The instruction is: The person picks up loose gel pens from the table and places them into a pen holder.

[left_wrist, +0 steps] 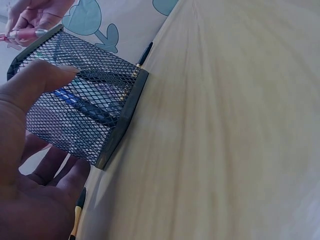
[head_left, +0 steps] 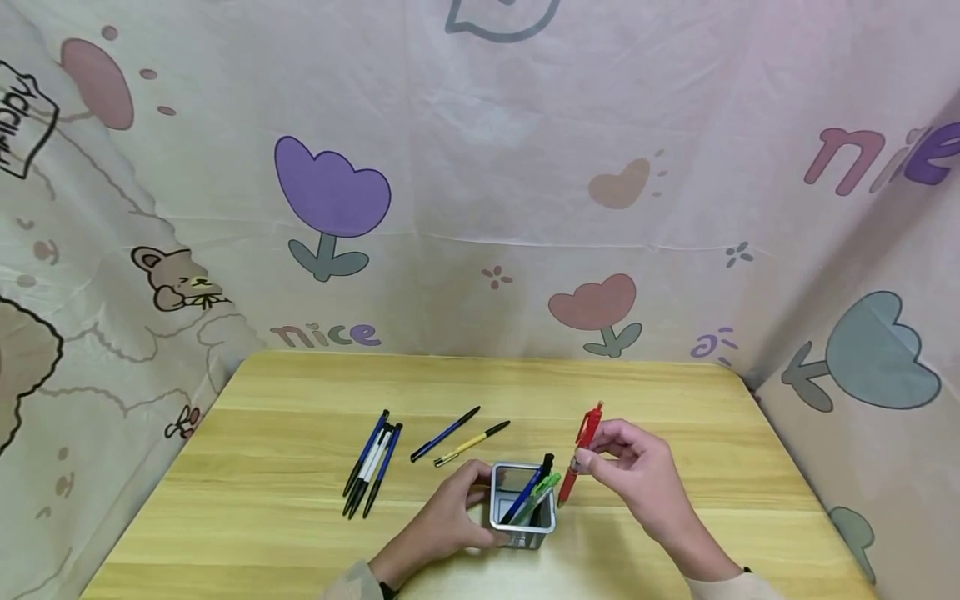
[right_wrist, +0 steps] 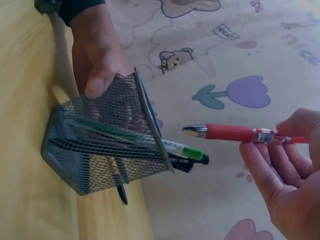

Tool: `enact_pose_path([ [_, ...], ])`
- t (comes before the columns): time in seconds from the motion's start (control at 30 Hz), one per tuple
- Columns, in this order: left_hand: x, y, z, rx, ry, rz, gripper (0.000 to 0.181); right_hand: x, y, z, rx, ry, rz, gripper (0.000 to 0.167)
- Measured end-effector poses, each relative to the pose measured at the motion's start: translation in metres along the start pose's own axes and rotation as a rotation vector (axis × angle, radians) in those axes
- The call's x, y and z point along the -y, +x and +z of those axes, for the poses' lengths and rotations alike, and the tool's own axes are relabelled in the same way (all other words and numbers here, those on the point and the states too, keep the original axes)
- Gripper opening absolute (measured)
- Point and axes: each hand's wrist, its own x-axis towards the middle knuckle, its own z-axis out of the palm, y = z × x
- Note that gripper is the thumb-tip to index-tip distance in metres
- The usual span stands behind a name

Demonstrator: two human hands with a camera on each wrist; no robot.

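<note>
A square metal mesh pen holder [head_left: 529, 540] stands upright on the table, and my left hand [head_left: 450, 510] grips it, thumb on the near side in the left wrist view. Inside lean a green pen [head_left: 543, 490] and a blue pen with a black end [head_left: 522, 495]. My right hand [head_left: 647, 475] pinches a red click pen [head_left: 588, 427] between thumb and fingers, just right of the holder. In the head view the red pen slants, its silver tip low beside the holder's rim. The right wrist view shows that tip [right_wrist: 194, 131] apart from the holder.
Left of the holder lies a group of several blue and white pens [head_left: 372, 467], side by side. A blue pen [head_left: 446, 434] and a yellow pen [head_left: 472, 443] lie behind it. Printed cloth [head_left: 465, 167] hangs around the wooden table [head_left: 225, 500].
</note>
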Motion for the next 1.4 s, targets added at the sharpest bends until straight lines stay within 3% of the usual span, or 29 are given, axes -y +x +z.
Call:
enact_pose_path([
  [0.27,-0.001,-0.001,0.001,-0.006,0.023,-0.004,0.071,-0.009,-0.003,0.009,0.039,0.029,0.007,0.020],
  [0.5,-0.001,0.000,0.001,-0.005,0.028,0.001,0.071,-0.015,-0.006,0.014,0.070,0.026,0.072,0.020],
  [0.7,0.000,0.000,0.001,-0.001,0.011,-0.005,0.072,-0.022,-0.007,0.015,0.147,0.021,0.038,0.019],
  [1.0,-0.002,-0.001,0.000,-0.001,-0.006,-0.012,0.071,-0.030,-0.010,0.016,0.193,-0.083,0.088,0.020],
  [1.4,-0.001,0.000,0.001,0.002,-0.008,-0.017,0.071,-0.039,-0.013,0.019,0.219,-0.135,0.048,0.022],
])
